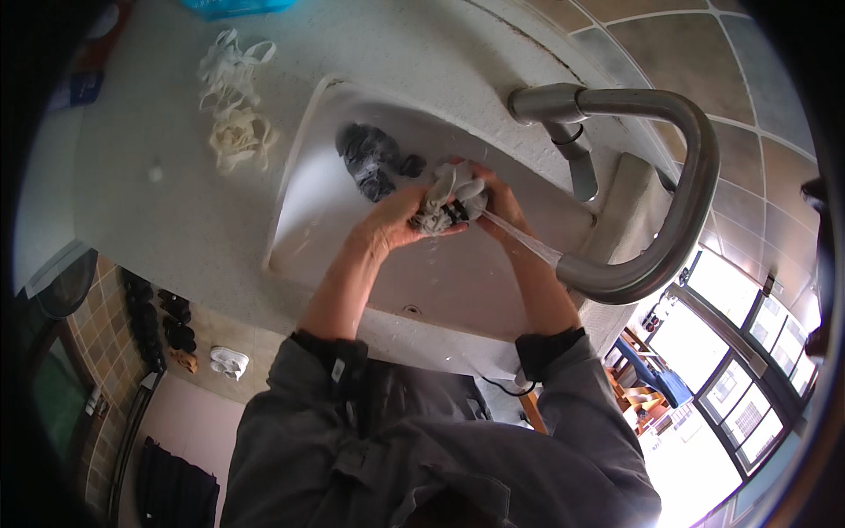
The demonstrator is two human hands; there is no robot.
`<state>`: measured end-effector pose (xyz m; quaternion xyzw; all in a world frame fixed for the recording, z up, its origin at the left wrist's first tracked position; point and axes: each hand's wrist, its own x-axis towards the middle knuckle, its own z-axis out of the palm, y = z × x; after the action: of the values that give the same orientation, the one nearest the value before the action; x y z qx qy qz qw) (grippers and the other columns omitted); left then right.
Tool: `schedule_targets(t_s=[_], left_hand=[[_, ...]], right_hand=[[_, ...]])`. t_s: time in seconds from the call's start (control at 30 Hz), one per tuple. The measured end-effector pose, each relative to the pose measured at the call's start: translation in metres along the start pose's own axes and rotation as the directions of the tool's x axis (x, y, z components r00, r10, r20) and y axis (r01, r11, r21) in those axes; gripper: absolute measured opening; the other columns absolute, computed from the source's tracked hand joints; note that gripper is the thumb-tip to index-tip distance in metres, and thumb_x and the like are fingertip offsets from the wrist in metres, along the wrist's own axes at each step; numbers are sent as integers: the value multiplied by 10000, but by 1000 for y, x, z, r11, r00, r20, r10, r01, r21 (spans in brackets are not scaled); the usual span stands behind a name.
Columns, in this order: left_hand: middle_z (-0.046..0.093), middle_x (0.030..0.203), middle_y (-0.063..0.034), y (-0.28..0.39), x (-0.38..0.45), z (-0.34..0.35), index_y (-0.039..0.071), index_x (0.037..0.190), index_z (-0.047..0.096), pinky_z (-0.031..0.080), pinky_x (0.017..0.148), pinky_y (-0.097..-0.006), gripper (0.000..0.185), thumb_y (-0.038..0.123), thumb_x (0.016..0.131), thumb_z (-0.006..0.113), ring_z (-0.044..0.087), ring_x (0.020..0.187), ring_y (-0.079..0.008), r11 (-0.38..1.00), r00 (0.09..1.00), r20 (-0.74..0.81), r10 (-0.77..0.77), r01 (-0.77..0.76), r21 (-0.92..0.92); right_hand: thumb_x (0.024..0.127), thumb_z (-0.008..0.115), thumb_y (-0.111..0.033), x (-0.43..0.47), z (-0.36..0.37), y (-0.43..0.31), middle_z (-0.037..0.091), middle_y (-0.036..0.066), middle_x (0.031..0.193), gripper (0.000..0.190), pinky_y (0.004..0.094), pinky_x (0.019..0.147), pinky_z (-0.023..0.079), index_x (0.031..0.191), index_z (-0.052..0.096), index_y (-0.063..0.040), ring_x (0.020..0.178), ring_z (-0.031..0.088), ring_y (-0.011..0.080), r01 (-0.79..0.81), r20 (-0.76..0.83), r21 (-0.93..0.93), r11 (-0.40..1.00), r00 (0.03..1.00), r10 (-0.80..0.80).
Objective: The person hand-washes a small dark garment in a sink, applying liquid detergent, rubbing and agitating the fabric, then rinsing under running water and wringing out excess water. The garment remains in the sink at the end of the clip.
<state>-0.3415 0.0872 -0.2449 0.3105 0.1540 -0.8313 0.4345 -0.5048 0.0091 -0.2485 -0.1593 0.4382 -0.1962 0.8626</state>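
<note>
Between my two hands is a bunched, wet white cloth item [455,191] with black stripes; its exact kind is hard to make out. My left hand [396,214] grips it from the left, and my right hand [498,195] holds its right side. Water [521,237] streams from the metal faucet [650,274] onto the cloth and my right hand. Below the hands lies the basin of a white sink [389,277]. A dark grey wet cloth bundle [370,158] rests in the basin, beyond my left hand.
White straps or laces [231,69] and a cream-coloured bundle of the same kind [241,142] lie on the counter [165,211] left of the sink. The faucet arches over the right side. A faucet lever [584,175] stands near the wall. A blue object [237,6] sits at the counter's far edge.
</note>
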Motion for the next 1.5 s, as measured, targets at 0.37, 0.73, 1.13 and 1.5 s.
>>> schedule_targets(t_s=[0.37, 0.73, 1.13, 1.5], left_hand=[[543, 956, -97, -42, 52, -9, 34, 1102, 519, 479, 670, -284, 273, 225, 907, 520, 547, 809, -162, 959, 944, -213, 253, -273, -70], [557, 894, -68, -25, 52, 15, 32, 1003, 558, 458, 728, -289, 374, 389, 902, 512, 553, 822, -145, 961, 929, -318, 190, -242, -133], [558, 814, -48, -23, 49, 3, 54, 919, 570, 472, 648, -301, 370, 419, 857, 575, 558, 735, -155, 960, 915, -306, 263, -280, -10], [600, 921, -85, -33, 35, -18, 66, 996, 573, 509, 765, -360, 281, 327, 893, 572, 596, 867, -210, 943, 999, 45, 8, 7, -332]], right_hand=[[693, 691, -252, -7, 53, 44, 609, 203, 706, 302, 434, 638, 492, 882, 640, -22, 684, 606, 397, -9, -64, -996, 86, 738, -672], [777, 661, -339, 17, 42, 19, 608, 187, 721, 396, 386, 632, 449, 830, 602, 49, 608, 517, 247, 184, -331, -786, 590, 681, -653], [823, 578, -383, -5, 65, 42, 629, 203, 779, 474, 345, 718, 456, 853, 602, 89, 731, 578, 222, 197, -165, -903, 382, 663, -731], [784, 649, -194, -12, 47, 41, 555, 134, 848, 262, 314, 713, 428, 946, 549, -13, 794, 529, 217, 117, -419, -741, 661, 689, -591]])
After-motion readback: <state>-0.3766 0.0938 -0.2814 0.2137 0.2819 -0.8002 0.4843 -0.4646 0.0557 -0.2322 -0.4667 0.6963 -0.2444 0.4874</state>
